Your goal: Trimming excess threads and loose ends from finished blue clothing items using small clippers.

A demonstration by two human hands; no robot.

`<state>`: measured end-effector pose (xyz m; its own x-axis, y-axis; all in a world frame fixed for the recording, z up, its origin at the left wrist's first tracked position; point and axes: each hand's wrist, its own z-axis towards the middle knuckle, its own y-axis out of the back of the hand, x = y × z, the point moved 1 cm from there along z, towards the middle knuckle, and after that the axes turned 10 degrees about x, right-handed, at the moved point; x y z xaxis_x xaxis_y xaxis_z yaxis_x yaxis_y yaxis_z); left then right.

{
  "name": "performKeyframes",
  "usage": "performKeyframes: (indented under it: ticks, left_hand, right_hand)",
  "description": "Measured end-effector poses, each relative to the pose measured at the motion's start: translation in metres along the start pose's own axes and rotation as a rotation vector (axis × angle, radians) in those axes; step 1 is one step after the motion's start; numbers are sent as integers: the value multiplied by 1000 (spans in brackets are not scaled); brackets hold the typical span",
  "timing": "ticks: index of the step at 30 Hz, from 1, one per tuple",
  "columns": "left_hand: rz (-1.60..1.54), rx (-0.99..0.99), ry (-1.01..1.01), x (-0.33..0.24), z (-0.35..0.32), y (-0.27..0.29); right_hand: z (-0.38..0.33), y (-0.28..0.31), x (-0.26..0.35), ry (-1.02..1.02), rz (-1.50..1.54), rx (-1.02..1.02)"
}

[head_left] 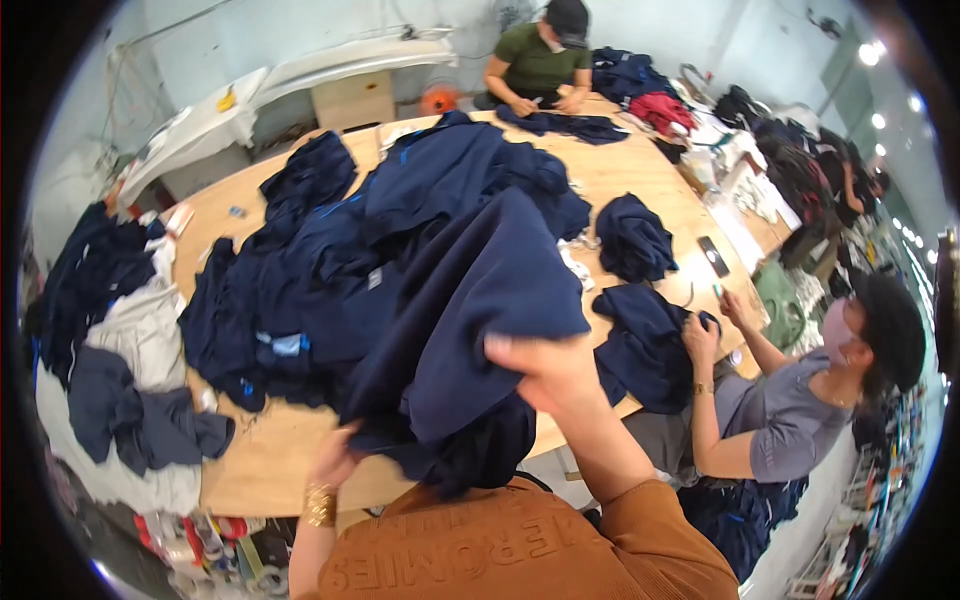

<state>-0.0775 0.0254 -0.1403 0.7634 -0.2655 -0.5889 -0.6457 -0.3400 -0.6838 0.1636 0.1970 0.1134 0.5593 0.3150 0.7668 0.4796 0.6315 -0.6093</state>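
The navy garment [470,320] hangs lifted over the near edge of the tabletop [270,450], the right hand [545,370] closed on a bunched fold at its upper edge and the left hand [335,462] clutching its lower hem — soft, limp and light by the look of it, best held at seams or edges. Just behind lies a heap of navy garments [380,230] — likely to snag it — and a seated co-worker [800,400] handles another dark piece [650,345] close on the right.
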Motion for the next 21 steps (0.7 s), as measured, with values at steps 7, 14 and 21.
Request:
performKeyframes:
  ticks: [7,14,21]
  left_hand:
    - [10,-42,-602,-94,-79,10]
    - [126,-28,-27,-65,-20,-109]
    - [768,304,124,-56,-55,-220]
  right_hand:
    - [-18,167,-17,-470,-1053,-240]
    - [-27,50,-171,-472,-519,542]
    - [-27,69,-125,-79,-750,493]
